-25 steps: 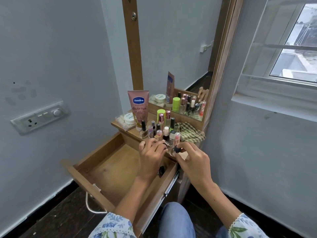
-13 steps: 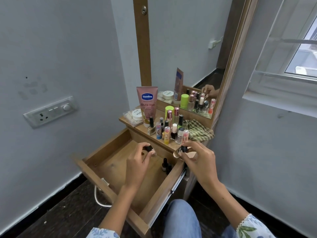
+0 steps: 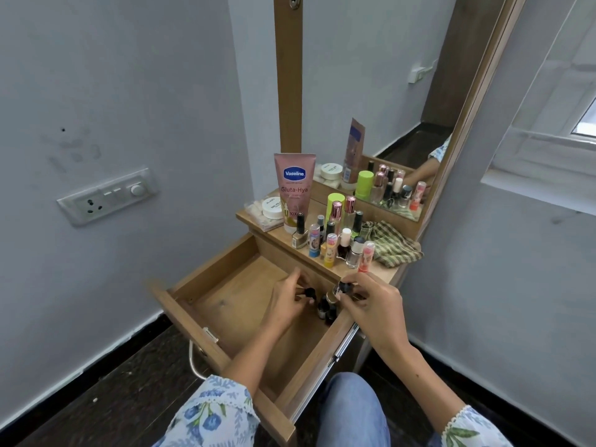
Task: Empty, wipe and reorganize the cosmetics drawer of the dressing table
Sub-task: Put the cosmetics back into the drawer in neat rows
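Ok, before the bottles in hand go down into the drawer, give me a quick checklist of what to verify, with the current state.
1. Drawer pulled fully open: ok.
2. Left hand holds a black-capped bottle over the drawer: ok.
3. Right hand grips a dark-capped bottle: ok.
4. Bare drawer floor beside the bottles already inside: ok, space to their left.
5. Drawer wiped clean: cannot tell.
6. Remaining bottles on the tabletop upright: ok.
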`<state>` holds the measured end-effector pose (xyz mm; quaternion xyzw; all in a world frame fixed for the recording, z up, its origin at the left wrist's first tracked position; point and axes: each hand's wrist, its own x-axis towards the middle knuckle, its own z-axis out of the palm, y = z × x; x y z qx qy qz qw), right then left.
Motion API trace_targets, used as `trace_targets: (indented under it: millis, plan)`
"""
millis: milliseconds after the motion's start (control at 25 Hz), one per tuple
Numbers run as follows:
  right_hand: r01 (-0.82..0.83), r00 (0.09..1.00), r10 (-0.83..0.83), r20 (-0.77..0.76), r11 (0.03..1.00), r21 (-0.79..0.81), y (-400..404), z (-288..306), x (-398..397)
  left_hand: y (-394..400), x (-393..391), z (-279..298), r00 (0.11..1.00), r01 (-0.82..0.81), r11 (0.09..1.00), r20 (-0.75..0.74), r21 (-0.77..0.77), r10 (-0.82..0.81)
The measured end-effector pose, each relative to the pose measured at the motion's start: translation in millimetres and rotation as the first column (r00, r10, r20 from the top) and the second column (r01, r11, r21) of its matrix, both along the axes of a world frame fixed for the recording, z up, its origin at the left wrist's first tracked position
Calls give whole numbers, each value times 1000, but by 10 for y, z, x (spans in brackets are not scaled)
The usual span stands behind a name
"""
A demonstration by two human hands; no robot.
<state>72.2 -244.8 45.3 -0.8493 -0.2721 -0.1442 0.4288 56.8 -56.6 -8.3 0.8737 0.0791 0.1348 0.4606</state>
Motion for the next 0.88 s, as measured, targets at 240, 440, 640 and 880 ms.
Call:
trace_targets:
  millis: [240, 440, 640, 880]
  plan:
    - [10, 1000, -10, -2, 1000, -22, 21, -20, 2, -28, 45, -86, 998, 51, 997, -38, -51, -53]
    - [10, 1000, -10, -15, 1000, -15, 21, 4, 8, -16, 24, -54, 994, 88, 991, -49, -98, -93]
    - [-2, 1000, 1, -31, 1000, -9, 51, 37, 53, -3, -166, 145, 999, 38, 999, 26, -31, -37]
    - [-157, 988, 157, 10, 988, -12, 190, 89, 74, -146, -324, 409, 965, 6, 999, 263, 40, -16]
